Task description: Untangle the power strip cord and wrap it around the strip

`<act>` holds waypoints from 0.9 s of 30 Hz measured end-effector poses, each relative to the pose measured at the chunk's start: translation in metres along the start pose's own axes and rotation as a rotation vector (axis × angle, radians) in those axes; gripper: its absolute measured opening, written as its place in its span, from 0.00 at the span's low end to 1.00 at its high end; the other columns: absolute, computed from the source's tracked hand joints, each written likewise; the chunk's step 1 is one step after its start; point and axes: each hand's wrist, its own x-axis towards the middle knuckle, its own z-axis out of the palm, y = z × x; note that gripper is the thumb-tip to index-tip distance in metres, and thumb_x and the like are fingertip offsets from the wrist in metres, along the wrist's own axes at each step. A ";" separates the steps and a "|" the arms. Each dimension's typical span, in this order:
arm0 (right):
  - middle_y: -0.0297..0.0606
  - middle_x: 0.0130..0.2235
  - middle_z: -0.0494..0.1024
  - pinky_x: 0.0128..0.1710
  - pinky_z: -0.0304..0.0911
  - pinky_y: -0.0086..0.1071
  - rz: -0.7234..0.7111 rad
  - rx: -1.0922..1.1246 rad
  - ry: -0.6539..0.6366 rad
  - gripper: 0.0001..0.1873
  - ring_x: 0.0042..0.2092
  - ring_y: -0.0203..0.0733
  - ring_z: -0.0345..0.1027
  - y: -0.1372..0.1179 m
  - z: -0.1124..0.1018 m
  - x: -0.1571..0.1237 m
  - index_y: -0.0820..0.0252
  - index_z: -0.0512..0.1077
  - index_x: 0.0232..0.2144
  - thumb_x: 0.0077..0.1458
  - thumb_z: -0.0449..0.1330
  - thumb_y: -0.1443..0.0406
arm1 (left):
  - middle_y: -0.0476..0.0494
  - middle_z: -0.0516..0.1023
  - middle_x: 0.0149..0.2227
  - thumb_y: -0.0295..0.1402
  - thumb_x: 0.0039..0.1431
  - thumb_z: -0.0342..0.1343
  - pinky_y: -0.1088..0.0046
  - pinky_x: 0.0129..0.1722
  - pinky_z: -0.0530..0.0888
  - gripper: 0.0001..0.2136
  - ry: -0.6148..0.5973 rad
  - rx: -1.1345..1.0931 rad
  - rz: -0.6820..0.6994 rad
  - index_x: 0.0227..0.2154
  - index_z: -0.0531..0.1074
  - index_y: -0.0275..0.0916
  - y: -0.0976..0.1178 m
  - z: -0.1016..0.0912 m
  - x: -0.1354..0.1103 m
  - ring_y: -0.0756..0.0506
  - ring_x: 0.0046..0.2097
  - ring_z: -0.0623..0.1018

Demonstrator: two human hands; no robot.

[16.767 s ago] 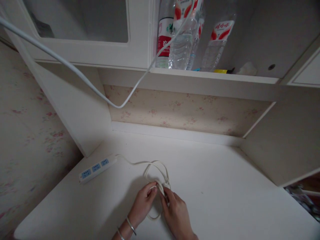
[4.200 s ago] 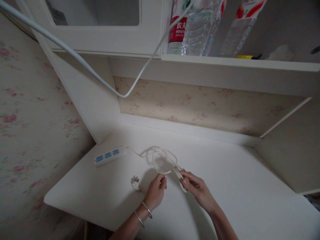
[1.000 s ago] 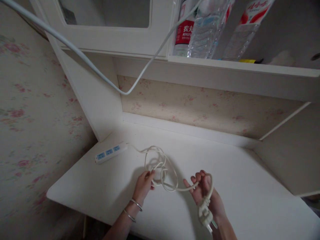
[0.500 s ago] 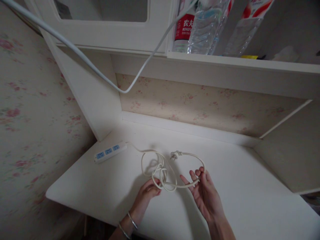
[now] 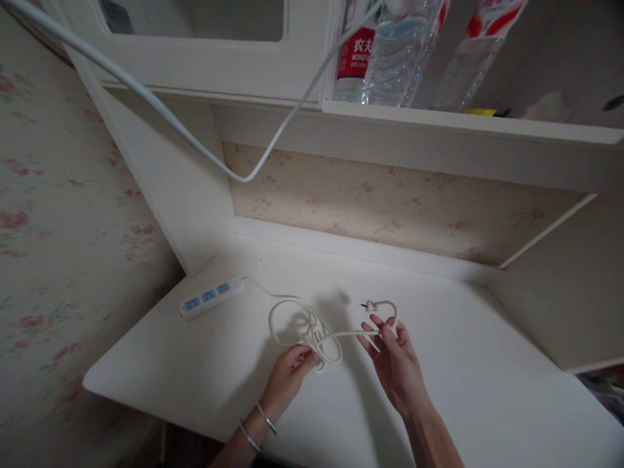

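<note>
- White desk [image 5: 463,403] is sitting in a floral-papered alcove, with a power strip [image 5: 207,297] lying flat on it, sockets up.
- Its cord [image 5: 270,325] is running off the power strip's right end into a loosely knotted tangle just right of the strip, resting on the desk.
- Wearer's left hand [image 5: 287,377] is working the tangle's near edge, right of the power strip; fingers are curling in and the tips are pinching a loop.
- Their right hand [image 5: 397,364] is hovering farther right of the power strip, palm up, fingers mostly open. A straight strand is crossing the fingertips and hooking round them; no firm grip is showing.
- White plug [image 5: 369,304] is hanging just beyond those fingertips, prongs pointing back toward the power strip.
- Water bottles [image 5: 390,52] are standing on the shelf [image 5: 463,127] above and right of the power strip, and a thicker cable [image 5: 195,144] is sagging above it.
</note>
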 end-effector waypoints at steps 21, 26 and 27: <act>0.42 0.45 0.77 0.56 0.55 0.44 0.042 -0.625 -0.092 0.21 0.51 0.47 0.68 0.026 0.005 0.013 0.59 0.75 0.40 0.56 0.56 0.49 | 0.45 0.77 0.29 0.47 0.57 0.48 0.78 0.19 0.62 0.18 0.096 0.139 -0.097 0.30 0.71 0.35 0.011 0.013 0.011 0.50 0.19 0.75; 0.39 0.52 0.73 0.62 0.40 0.51 -0.217 -1.146 -0.433 0.22 0.56 0.52 0.61 0.041 0.011 -0.021 0.49 0.72 0.49 0.52 0.62 0.55 | 0.46 0.78 0.29 0.45 0.58 0.47 0.78 0.21 0.65 0.16 0.131 0.140 -0.078 0.30 0.72 0.37 0.007 0.013 0.014 0.49 0.25 0.75; 0.39 0.51 0.73 0.63 0.36 0.52 -0.293 -1.210 -0.464 0.22 0.56 0.52 0.61 0.046 0.012 -0.026 0.49 0.71 0.50 0.52 0.63 0.56 | 0.46 0.78 0.28 0.44 0.57 0.48 0.78 0.22 0.66 0.15 0.135 0.152 -0.059 0.29 0.72 0.37 0.006 0.013 0.014 0.48 0.26 0.75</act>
